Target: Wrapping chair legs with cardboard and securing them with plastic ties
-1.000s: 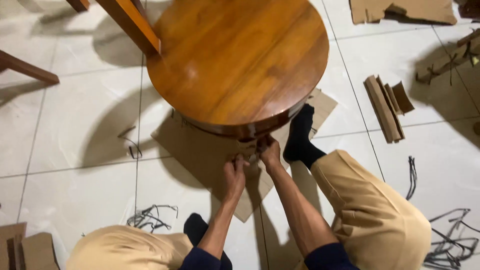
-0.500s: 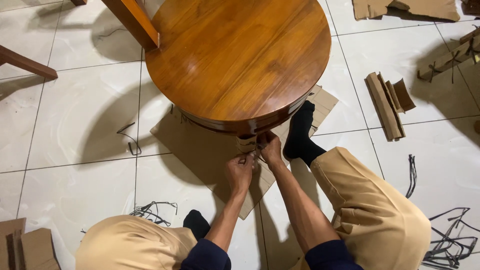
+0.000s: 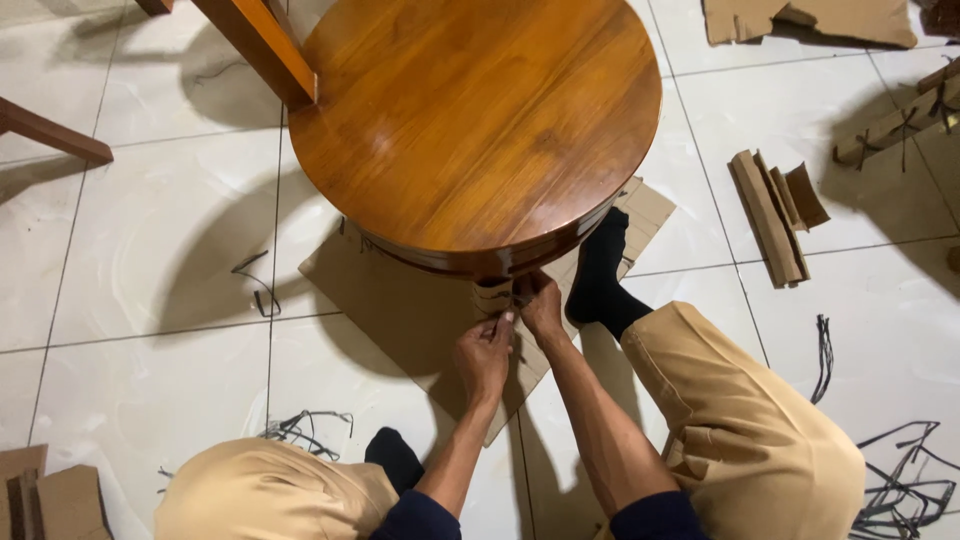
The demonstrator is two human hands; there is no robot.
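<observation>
While I sit on the white tiled floor (image 3: 130, 290) with my knees spread, both my hands meet just under the rim of the round polished brown wooden table (image 3: 475, 120). My left hand (image 3: 484, 350) has its fingers pressed together, pinching the lower edge of the brown cardboard wrap on the table leg (image 3: 492, 295). My right hand (image 3: 541, 305) is curled against the same wrap from the right (whether it grips anything, I cannot tell). The leg stands on a flat brown cardboard sheet (image 3: 400, 300), my black-socked foot (image 3: 598, 270) just beside it. Folded cardboard scraps (image 3: 775, 210) lie well apart to the right.
</observation>
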